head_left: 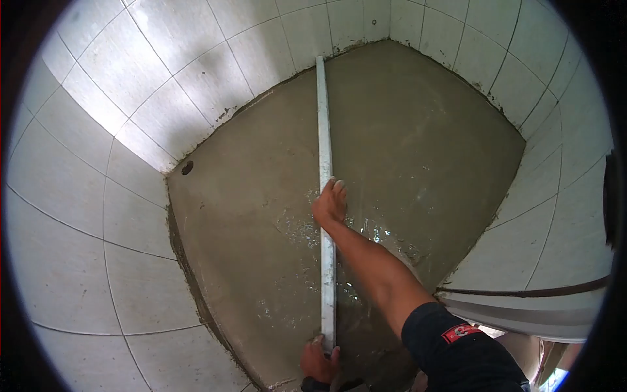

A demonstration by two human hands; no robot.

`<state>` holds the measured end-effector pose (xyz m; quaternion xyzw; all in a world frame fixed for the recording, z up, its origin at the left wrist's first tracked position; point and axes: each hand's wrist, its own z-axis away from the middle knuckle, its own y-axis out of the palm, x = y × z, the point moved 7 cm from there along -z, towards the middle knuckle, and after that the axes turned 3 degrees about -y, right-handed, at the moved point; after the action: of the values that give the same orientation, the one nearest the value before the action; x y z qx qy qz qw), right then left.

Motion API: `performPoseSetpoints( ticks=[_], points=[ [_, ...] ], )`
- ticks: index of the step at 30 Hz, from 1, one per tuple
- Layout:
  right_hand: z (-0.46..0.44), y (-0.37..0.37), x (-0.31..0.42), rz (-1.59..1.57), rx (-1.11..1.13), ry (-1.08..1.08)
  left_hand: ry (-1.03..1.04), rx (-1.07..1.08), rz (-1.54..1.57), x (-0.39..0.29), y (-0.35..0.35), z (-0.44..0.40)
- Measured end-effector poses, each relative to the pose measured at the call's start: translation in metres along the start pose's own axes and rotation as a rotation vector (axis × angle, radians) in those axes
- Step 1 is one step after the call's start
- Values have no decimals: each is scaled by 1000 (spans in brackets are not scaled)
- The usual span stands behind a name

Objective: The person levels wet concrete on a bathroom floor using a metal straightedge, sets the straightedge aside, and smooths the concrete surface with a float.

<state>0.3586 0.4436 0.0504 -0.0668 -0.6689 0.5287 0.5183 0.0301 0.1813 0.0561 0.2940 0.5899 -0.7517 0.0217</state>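
Observation:
A long, pale metal straightedge [324,130] lies across the wet grey mortar floor [405,124], from the far tiled wall down to the bottom of the view. My right hand [331,202] grips it near its middle, fingers closed over the top. At the near end, my left hand [318,361] is closed around the bar, with fingers and thumb on either side. Around the bar the mortar glistens with water, mostly beside and below my right hand. The surface further off looks smoother and duller.
White tiled walls [72,215] surround the floor, with rough mortar along their lower edges. A small dark hole [187,168] sits in the floor near the left corner. At the lower right, a pale ridged sill [522,315] borders the floor.

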Motion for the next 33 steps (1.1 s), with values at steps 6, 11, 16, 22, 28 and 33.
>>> performPoseSetpoints(
  ticks=[6,11,16,22,28,33],
  points=[
    [-15,20,3,67,-40,-81,-29,-65,7,8,-18,-8],
    [-21,13,1,51,-54,-156,4,-113,42,9,-24,-15],
    [-7,-11,-5,104,-174,-180,27,-130,43,9,-29,-12],
    [28,-19,-41,58,-84,-23,-13,-41,-38,29,-29,18],
    [69,-28,-67,-56,-44,68,162,-218,51,58,-16,66],
    [91,-39,-95,-19,-57,104,18,-94,293,88,16,85]
  ],
)
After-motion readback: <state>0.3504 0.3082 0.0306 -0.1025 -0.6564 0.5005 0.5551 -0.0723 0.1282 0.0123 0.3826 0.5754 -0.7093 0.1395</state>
